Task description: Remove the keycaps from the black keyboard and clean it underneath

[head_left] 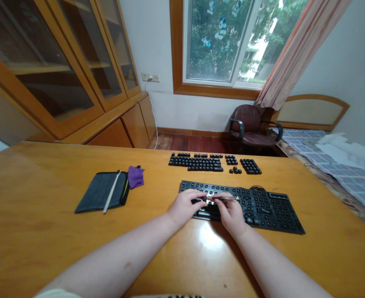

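A black keyboard lies on the table, most of its key positions bare of keycaps. Over its left part, my right hand pinches slim metal tweezers, whose tip points left toward the other hand. My left hand is closed at the fingertips, thumb and forefinger meeting around something small and dark that I cannot make out. Both sets of fingertips are almost touching above the keys. Beyond the keyboard, loose black keycaps stand in rows laid out like a keyboard.
On the left of the wooden table lie a dark zip pouch, a pale flat stick across it and a purple cloth. A number-pad group of keycaps sits near the far edge. Behind stands a chair.
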The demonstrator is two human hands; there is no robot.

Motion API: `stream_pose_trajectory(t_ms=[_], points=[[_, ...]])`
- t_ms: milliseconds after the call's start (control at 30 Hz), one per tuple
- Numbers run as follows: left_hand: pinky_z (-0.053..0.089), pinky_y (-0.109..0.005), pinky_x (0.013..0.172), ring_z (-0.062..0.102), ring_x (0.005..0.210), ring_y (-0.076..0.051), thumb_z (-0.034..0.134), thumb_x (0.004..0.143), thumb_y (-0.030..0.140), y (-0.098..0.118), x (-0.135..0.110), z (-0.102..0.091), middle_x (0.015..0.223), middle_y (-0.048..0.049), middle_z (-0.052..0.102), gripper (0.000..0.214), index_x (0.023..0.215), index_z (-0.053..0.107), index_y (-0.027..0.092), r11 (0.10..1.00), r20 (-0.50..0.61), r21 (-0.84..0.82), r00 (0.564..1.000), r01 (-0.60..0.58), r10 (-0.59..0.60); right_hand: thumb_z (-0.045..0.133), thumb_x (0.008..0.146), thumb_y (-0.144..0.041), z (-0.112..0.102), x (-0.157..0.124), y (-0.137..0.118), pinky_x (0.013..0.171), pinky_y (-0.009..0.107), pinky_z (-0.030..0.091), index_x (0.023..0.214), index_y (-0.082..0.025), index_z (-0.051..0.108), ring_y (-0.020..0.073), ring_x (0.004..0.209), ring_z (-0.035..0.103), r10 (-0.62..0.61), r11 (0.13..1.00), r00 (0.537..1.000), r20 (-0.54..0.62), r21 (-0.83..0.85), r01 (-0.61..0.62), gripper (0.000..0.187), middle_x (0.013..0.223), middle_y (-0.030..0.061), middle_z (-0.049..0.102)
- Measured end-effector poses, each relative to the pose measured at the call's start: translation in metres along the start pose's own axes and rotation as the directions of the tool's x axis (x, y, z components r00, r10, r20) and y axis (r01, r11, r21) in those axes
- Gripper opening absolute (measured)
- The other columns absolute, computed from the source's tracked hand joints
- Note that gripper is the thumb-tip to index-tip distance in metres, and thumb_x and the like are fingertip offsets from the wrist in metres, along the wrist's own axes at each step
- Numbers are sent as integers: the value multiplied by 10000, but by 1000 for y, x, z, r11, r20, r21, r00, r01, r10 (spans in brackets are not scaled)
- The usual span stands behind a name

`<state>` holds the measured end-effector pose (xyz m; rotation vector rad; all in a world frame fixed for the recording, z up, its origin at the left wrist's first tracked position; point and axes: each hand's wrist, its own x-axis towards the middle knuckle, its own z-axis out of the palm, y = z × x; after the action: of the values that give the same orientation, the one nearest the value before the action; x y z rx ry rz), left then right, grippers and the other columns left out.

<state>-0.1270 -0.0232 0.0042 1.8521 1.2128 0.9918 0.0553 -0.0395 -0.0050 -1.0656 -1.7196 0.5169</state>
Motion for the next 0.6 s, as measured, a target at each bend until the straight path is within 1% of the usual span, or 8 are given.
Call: stream_pose_trajectory(t_ms=[100,167,267,333,467,533,600], points=[[487,-346,892,638,921,-199,639,768,253,5,2,-3,958,-50,711,179,923,722,216,998,10,-51,1000,22,-21,484,879,-232,0,0,-2,712,332,546,882,-224,629,189,784,660,-14,1000,1000,-6,0,14,145,819,58,694],[503,-343,853,650,877,-196,608,784,249,6,4,-4,906,-51,720,154,869,726,202,991,10,-106,997,82,-81,482,879,-238,-1,-1,-2,713,339,555,895,-227,626,195,801,669,-23,1000,1000,16,17,22,145,837,60,702],[518,-338,809,663,828,-198,648,740,258,4,7,-6,849,-52,726,137,819,717,171,946,60,-245,977,212,-203,470,882,-231,-2,-2,-3,746,356,560,923,-231,615,198,842,674,-68,996,996,58,64,64,151,874,64,708],[517,-341,806,664,816,-197,694,696,268,2,9,-6,836,-53,724,165,816,703,156,895,110,-357,964,267,-244,451,885,-211,-4,-3,-2,768,364,558,938,-232,606,196,866,672,-115,989,989,92,100,106,165,886,64,708],[504,-341,802,660,789,-182,770,610,274,-3,11,-4,814,-54,706,284,826,649,136,791,149,-526,950,311,-274,457,874,-149,-6,-4,1,826,379,541,996,-241,595,192,952,651,-211,971,966,150,144,189,206,958,65,700],[499,-333,789,657,766,-172,783,592,270,-4,11,-4,785,-43,694,297,792,611,135,766,157,-556,946,323,-285,477,862,-128,-7,-3,2,846,388,532,1010,-247,595,190,978,642,-253,961,953,163,158,228,224,968,59,701],[493,-326,784,656,757,-164,784,587,265,-3,11,-3,773,-34,688,297,751,569,142,750,168,-573,943,329,-286,489,859,-135,-6,-2,2,862,402,525,991,-250,603,191,972,645,-263,959,949,174,154,237,210,935,50,709]])
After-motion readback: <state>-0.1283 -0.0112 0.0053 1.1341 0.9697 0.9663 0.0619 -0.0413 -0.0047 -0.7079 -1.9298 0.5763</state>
